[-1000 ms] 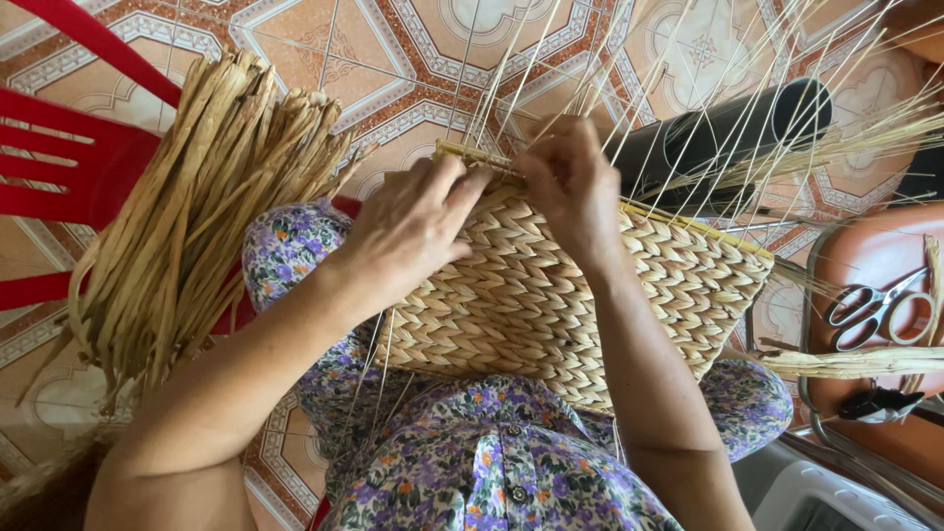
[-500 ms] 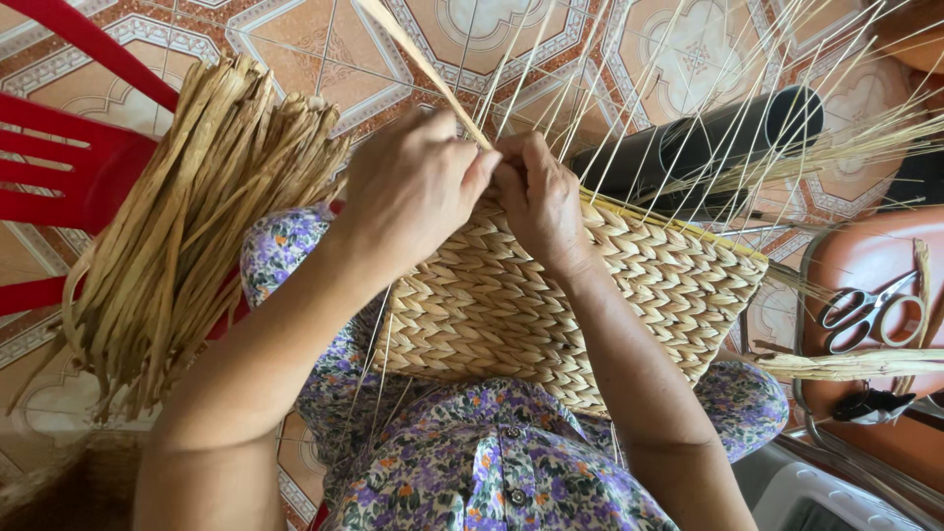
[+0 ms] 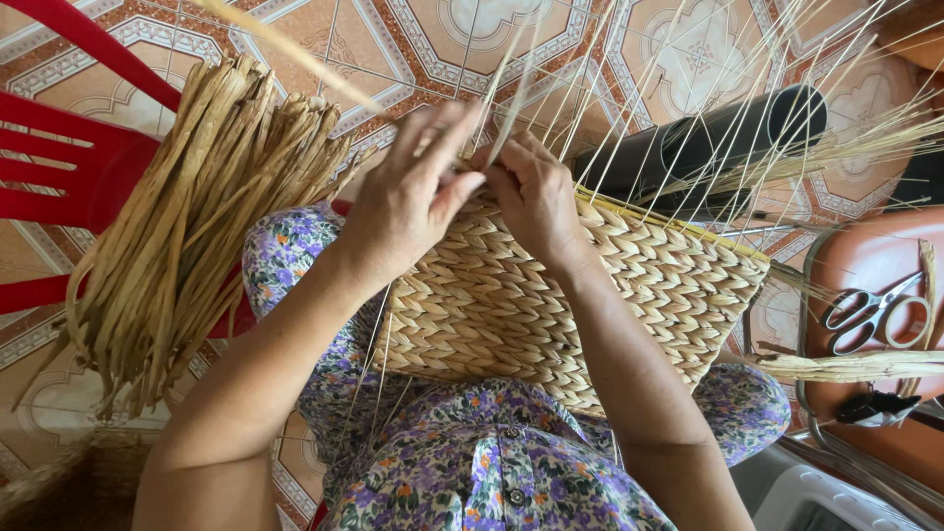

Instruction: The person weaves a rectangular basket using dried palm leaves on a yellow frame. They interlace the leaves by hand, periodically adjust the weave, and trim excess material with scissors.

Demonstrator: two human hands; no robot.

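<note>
Both hands meet at the upper rim of a half-woven straw basket (image 3: 551, 305) that lies across the person's lap on a flowered dress (image 3: 472, 462). Left hand (image 3: 413, 202) has its thumb and fingers pressed together, pinching a flat straw strand (image 3: 295, 54) that runs up and away from the basket's rim. Right hand (image 3: 536, 197) sits touching the left, its fingers curled down over the rim and gripping the weave. Thin pale stakes (image 3: 629, 108) fan up from the basket's rim over the tiled floor (image 3: 413, 39). Left of the basket a thick bundle of dried straw (image 3: 187, 236) drapes over a red plastic chair (image 3: 79, 167). Beyond the basket's rim lies a black tube (image 3: 708, 143). Right of the basket, scissors (image 3: 875, 310) rest on a brown seat (image 3: 875, 265).
</note>
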